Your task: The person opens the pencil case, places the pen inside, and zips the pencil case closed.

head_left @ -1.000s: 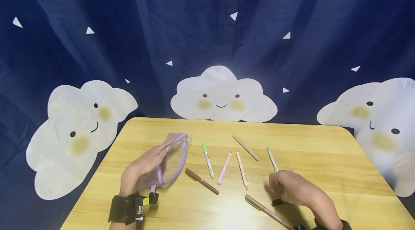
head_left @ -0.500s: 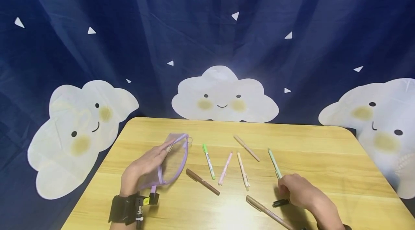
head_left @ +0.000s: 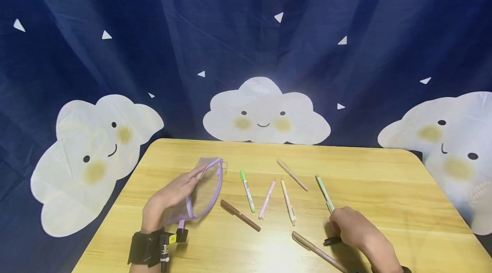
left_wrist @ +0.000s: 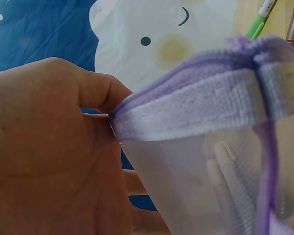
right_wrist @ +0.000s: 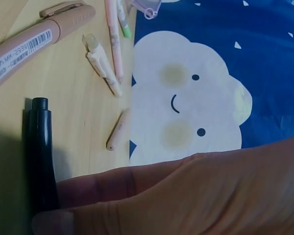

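My left hand (head_left: pixel 174 194) pinches the edge of a see-through mesh pencil case (left_wrist: pixel 166 161) with purple zipper trim, held open on the table's left side. Through the mesh in the left wrist view, pale pens (left_wrist: pixel 228 171) show inside. On the right, my right hand (head_left: pixel 355 228) has thumb and fingers on a black pen (right_wrist: pixel 40 147), whose far end lies under the hand. Its shadow falls on the wood beside it. A mint-green pen (head_left: pixel 324 192) extends away from the knuckles in the head view. Nearest on the left is a tan pen (head_left: pixel 317 250) with a clip.
Across the middle of the wooden table (head_left: pixel 184 149) lie a bright green marker (head_left: pixel 247 192), a pink pen (head_left: pixel 267 200), a cream pen (head_left: pixel 288 202), a beige pen (head_left: pixel 293 174) and a brown pen (head_left: pixel 240 215). A dark blue cloud-print curtain (head_left: pixel 238 29) hangs behind.
My right hand has shifted a little to the right and nearer, leaving more of the black pen and mint-green pen visible. The left hand and pencil case stay in place.
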{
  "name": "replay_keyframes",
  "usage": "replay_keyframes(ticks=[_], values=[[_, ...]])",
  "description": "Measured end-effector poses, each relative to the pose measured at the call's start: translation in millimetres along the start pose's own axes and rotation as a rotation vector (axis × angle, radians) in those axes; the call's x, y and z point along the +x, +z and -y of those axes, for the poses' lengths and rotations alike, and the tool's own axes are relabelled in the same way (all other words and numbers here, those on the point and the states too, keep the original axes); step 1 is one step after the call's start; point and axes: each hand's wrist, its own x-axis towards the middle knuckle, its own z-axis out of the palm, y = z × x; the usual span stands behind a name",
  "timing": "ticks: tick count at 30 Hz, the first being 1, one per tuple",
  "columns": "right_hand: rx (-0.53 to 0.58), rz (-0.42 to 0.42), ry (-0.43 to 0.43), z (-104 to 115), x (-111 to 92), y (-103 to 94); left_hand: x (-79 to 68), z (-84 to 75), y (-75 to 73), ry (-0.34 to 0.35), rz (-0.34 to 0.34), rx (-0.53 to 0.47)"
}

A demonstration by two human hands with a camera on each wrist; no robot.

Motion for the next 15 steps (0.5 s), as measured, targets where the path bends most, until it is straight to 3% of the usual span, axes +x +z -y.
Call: replay_keyframes(ticks=[15], values=[[-0.053, -0.019, -0.048, -0.5, 0.4, -0.6, -0.7, -1.4, -0.5, 0.031, 0.002, 0.013]])
